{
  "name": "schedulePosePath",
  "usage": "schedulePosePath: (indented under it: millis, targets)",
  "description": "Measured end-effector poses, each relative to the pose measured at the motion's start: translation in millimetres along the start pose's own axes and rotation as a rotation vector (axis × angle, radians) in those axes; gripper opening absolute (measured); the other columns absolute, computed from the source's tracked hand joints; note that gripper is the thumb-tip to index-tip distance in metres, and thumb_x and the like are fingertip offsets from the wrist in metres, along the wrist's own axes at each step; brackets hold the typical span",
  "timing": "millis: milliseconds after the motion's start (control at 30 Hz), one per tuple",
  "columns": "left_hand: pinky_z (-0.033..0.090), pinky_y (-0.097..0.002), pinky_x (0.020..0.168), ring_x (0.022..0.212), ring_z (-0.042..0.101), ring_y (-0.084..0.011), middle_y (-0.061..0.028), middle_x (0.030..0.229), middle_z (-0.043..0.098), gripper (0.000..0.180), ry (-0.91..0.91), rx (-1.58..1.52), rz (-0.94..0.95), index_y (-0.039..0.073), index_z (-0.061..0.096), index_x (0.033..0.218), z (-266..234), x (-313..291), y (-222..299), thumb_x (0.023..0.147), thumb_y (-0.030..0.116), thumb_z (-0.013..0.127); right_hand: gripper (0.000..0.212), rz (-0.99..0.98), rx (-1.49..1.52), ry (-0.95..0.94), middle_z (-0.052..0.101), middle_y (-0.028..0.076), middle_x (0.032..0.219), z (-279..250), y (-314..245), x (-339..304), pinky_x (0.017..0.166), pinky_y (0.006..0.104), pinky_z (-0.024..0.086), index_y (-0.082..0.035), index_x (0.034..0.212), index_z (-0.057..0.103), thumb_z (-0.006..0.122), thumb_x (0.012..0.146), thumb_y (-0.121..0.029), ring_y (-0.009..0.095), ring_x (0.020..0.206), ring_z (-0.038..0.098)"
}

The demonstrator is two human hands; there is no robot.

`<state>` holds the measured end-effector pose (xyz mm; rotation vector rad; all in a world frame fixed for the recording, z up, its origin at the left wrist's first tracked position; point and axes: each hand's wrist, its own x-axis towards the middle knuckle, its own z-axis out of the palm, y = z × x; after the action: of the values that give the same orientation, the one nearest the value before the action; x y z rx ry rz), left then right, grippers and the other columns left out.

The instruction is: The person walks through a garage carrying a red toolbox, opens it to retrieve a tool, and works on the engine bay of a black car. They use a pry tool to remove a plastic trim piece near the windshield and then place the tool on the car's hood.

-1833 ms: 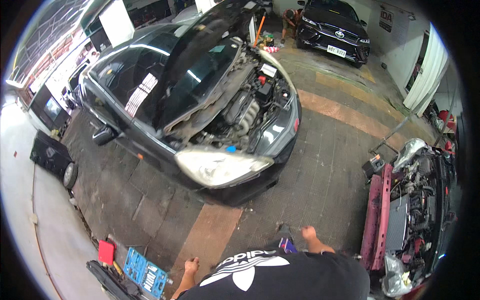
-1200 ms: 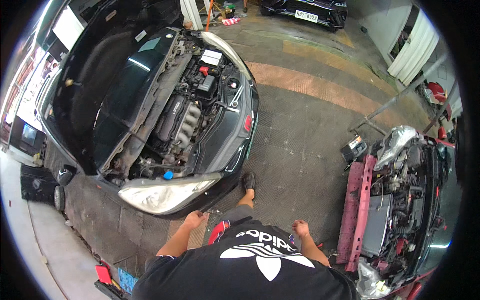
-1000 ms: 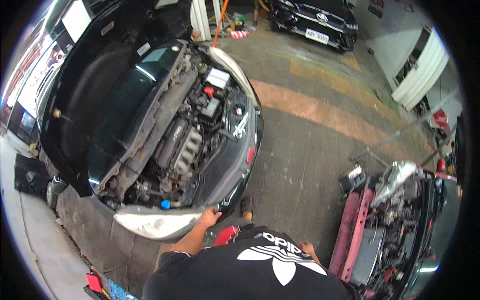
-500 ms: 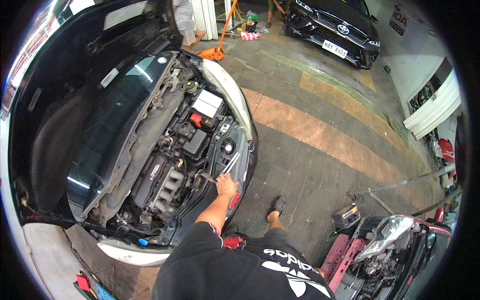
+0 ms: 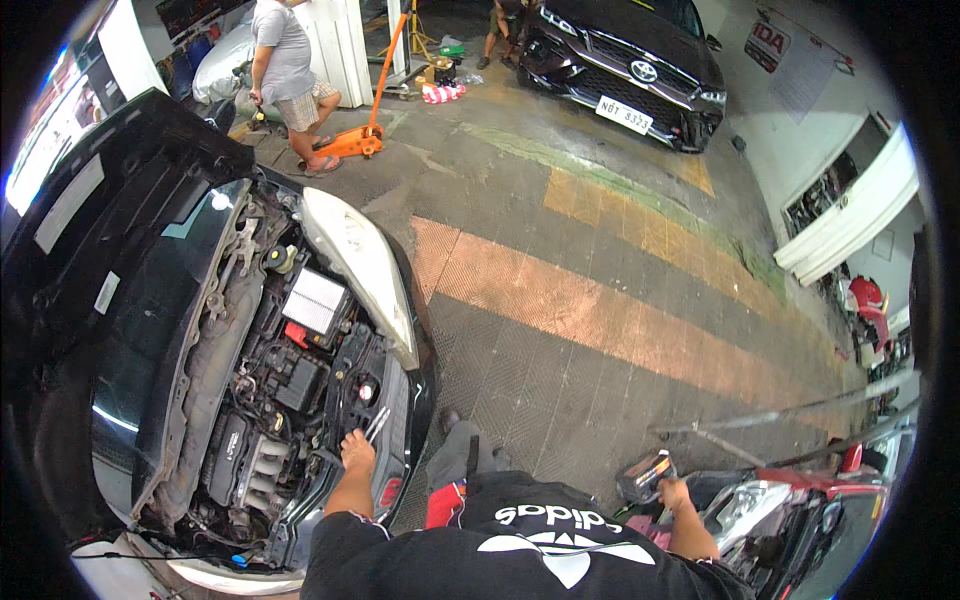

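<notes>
Here the left hand [image 5: 357, 452] is closed around slim silver metal tools [image 5: 377, 422] at the near front edge of the dark car's open engine bay [image 5: 270, 390], on the left. The right hand [image 5: 672, 492] rests on a small grey and orange device [image 5: 645, 474] at the near right; its grip I cannot tell. Between lies grey textured garage flooring [image 5: 540, 400] crossed by orange and yellow painted bands [image 5: 600, 310]. Far off stand an orange floor jack [image 5: 365, 130], a person in shorts [image 5: 285, 70] and a black parked car [image 5: 630, 60].

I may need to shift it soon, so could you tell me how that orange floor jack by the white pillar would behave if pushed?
The orange floor jack looks like solid metal, so probably heavy. It sits low and flat, so tipping seems unlikely. Its long upright handle would likely swing rather than stay rigid.
</notes>
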<state>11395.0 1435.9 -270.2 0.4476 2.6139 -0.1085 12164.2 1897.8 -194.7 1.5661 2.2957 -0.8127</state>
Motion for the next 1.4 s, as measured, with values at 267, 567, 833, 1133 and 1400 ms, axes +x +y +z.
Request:
schedulePosePath:
  millis: [267, 567, 833, 1133, 1400]
  targets:
    - [0.044, -0.0478, 0.097, 0.116, 0.055, -0.0329, -0.0135, 0.122, 0.053, 0.025, -0.049, 0.112, -0.083, 0.01, 0.057, 0.119, -4, 3, -19, 0.098, 0.021, 0.049, 0.037, 0.032, 0.218, -0.039, 0.075, 0.015, 0.104, -127, -325, 233, 0.085, 0.0404, 0.055, -0.002, 0.121, 0.068, 0.061, 0.096, -0.029, 0.025, 0.094, 0.071]
    - [0.047, -0.0465, 0.106, 0.125, 0.06, -0.0381, -0.0232, 0.132, 0.063, 0.05, -0.469, -0.135, -0.211, 0.002, 0.056, 0.131, -43, 21, -2, 0.088, 0.028, 0.056, 0.044, -0.27, -0.266, -0.403, 0.074, 0.014, 0.099, -119, -494, 370, 0.081, 0.038, 0.056, -0.008, 0.127, 0.067, 0.061, 0.096, -0.039, 0.023, 0.087, 0.071]
    - [0.049, -0.0473, 0.102, 0.119, 0.061, -0.0437, -0.0326, 0.12, 0.065, 0.061, -0.278, -0.455, -0.257, -0.007, 0.065, 0.116, -135, 27, 60, 0.081, 0.042, 0.067, 0.04, -0.356, -0.175, -0.352, 0.074, 0.015, 0.105, -118, -546, 500, 0.086, 0.0395, 0.055, -0.005, 0.122, 0.068, 0.06, 0.096, -0.034, 0.028, 0.095, 0.071]
    - [0.05, -0.0519, 0.092, 0.105, 0.065, -0.0464, -0.0296, 0.107, 0.069, 0.05, -0.293, -0.441, 0.018, 0.003, 0.063, 0.114, -389, 216, 334, 0.088, 0.045, 0.065, 0.035, -0.773, 0.142, -0.334, 0.071, 0.018, 0.113, -158, -752, 624, 0.094, 0.042, 0.053, -0.003, 0.118, 0.068, 0.06, 0.097, -0.03, 0.034, 0.107, 0.068]
    - [0.05, -0.0525, 0.096, 0.108, 0.065, -0.0468, -0.0336, 0.109, 0.067, 0.052, -0.291, -0.288, 0.368, -0.003, 0.059, 0.124, -525, 413, 541, 0.092, 0.038, 0.064, 0.06, -1.162, -0.144, -0.366, 0.058, 0.016, 0.132, -300, -906, 719, 0.112, 0.0566, 0.035, -0.011, 0.141, 0.052, 0.066, 0.092, -0.041, 0.036, 0.13, 0.052]
